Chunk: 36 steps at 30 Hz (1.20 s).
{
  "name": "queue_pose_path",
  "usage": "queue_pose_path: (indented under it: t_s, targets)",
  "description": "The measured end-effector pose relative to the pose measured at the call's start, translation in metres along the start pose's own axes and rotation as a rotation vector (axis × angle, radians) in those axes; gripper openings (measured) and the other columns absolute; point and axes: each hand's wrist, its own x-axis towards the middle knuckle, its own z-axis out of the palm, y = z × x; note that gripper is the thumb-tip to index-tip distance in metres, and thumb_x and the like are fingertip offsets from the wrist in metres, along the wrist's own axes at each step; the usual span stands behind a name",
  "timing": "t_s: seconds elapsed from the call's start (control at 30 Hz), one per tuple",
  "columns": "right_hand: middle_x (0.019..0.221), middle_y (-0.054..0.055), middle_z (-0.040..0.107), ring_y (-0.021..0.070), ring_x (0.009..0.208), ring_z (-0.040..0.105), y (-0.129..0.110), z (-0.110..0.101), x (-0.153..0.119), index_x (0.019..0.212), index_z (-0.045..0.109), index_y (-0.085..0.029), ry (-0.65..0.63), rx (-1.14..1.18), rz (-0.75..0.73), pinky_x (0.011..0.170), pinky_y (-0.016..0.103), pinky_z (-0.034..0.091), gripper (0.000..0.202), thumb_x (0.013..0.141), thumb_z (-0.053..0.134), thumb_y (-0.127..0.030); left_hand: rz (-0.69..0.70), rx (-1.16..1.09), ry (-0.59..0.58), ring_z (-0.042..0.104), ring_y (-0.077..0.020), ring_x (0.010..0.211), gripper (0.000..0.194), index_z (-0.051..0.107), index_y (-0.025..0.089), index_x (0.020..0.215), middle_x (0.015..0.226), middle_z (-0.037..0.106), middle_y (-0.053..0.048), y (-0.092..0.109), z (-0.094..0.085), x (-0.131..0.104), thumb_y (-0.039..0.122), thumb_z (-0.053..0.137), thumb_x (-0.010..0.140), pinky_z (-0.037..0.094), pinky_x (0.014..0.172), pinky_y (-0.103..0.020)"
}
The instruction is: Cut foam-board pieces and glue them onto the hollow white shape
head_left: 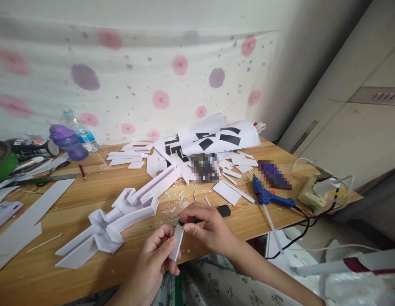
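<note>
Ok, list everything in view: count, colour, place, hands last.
White strip: one, white, left hand
Black tool: one, black, right hand
Folded construction: one, white, centre left
Loose pieces: many, white, across table
Printed paper: count unclear, black on white, rear
Glue gun: one, blue, right
Power strip: one, cream, right edge
Bottles: two, purple and clear, rear left
Canister: one, mostly black, left
Bowl: one, green, left edge
Dark tools: count unclear, left
Blurred items: two, dark, centre and right
Flowered cloth: one, white, behind table
Cabinet: one, pale, right
Table: one, brown, below
Left hand: one, bottom centre
Right hand: one, beside it
</note>
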Motion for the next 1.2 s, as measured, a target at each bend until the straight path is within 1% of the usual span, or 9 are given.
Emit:
queue_pose_path:
  t_s: [0.1,0.27,0.33,0.43,0.6,0.7,0.83,0.97,1.2]
  targets:
    - [0.068,0.004,0.064,0.0134,0.065,0.06,0.001,0.011,0.0,0.071,0.062,-0.016,0.073,0.091,0.072,0.063,0.026,0.048,0.039,0.085,0.055,-0.052,-0.008,-0.012,0.017,0.037,-0.0039,0.041,0.034,0.053,0.017,0.076,0.053,0.051,0.006,0.001,0.003,0.001,0.043,0.074,0.067,0.037,0.045,-0.019]
    - [0.063,0.0,0.059,0.0109,0.057,0.054,0.008,0.021,-0.005,0.069,0.055,-0.017,0.149,0.006,0.091,0.054,0.022,0.044,0.033,0.089,0.051,-0.044,-0.011,-0.029,0.007,0.035,-0.0039,0.041,0.034,0.053,0.017,0.075,0.05,0.048,0.007,0.001,0.004,0.002,0.043,0.074,0.067,0.035,0.044,-0.019]
    - [0.064,0.0,0.059,0.0104,0.057,0.053,0.009,0.013,-0.001,0.07,0.054,-0.018,0.097,-0.221,0.101,0.054,0.021,0.043,0.027,0.09,0.049,-0.034,-0.011,-0.042,0.016,0.035,-0.0041,0.041,0.036,0.053,0.017,0.075,0.049,0.048,0.007,0.0,0.002,0.003,0.044,0.076,0.065,0.035,0.044,-0.019]
    - [0.069,0.001,0.063,0.0108,0.063,0.057,0.011,-0.015,0.019,0.075,0.059,-0.017,-0.026,-0.587,0.206,0.06,0.021,0.044,0.014,0.088,0.053,-0.02,-0.015,-0.046,0.05,0.036,-0.0044,0.041,0.039,0.054,0.018,0.075,0.049,0.048,0.007,-0.002,-0.002,0.005,0.046,0.077,0.063,0.036,0.045,-0.019]
    - [0.091,0.008,0.067,0.018,0.086,0.061,0.028,-0.078,0.082,0.085,0.066,-0.015,-0.09,-0.857,0.32,0.077,0.028,0.046,0.015,0.088,0.051,-0.014,-0.037,-0.021,0.086,0.038,-0.0036,0.041,0.04,0.056,0.018,0.075,0.052,0.05,0.008,-0.002,-0.013,0.006,0.046,0.079,0.059,0.038,0.046,-0.018]
    - [0.097,0.01,0.065,0.0189,0.087,0.062,0.049,-0.098,0.114,0.092,0.066,-0.013,-0.201,-1.011,0.403,0.078,0.033,0.049,0.014,0.089,0.053,-0.019,-0.03,-0.009,0.105,0.039,-0.0042,0.041,0.039,0.057,0.019,0.074,0.053,0.049,0.008,0.0,-0.018,0.005,0.047,0.079,0.058,0.04,0.046,-0.019]
    - [0.114,0.007,0.059,0.0187,0.096,0.06,0.075,-0.101,0.135,0.113,0.057,-0.016,-0.382,-1.156,0.415,0.082,0.039,0.052,0.027,0.091,0.054,-0.032,-0.015,0.019,0.09,0.039,-0.0056,0.041,0.037,0.058,0.019,0.07,0.051,0.049,0.006,0.004,-0.025,0.003,0.048,0.078,0.059,0.041,0.045,-0.021]
    - [0.118,0.008,0.057,0.0197,0.099,0.059,0.089,-0.099,0.14,0.116,0.056,-0.017,-0.508,-1.233,0.38,0.084,0.04,0.051,0.029,0.091,0.054,-0.032,-0.002,0.011,0.092,0.039,-0.0058,0.041,0.038,0.058,0.019,0.069,0.051,0.051,0.005,0.005,-0.029,0.002,0.05,0.078,0.059,0.041,0.045,-0.02]
    - [0.118,0.009,0.057,0.0201,0.099,0.059,0.089,-0.097,0.143,0.117,0.055,-0.016,-0.515,-1.221,0.402,0.083,0.041,0.051,0.031,0.09,0.054,-0.033,-0.018,0.003,0.082,0.04,-0.0062,0.042,0.038,0.058,0.019,0.072,0.05,0.05,0.005,0.003,-0.03,0.002,0.049,0.077,0.061,0.041,0.046,-0.021]
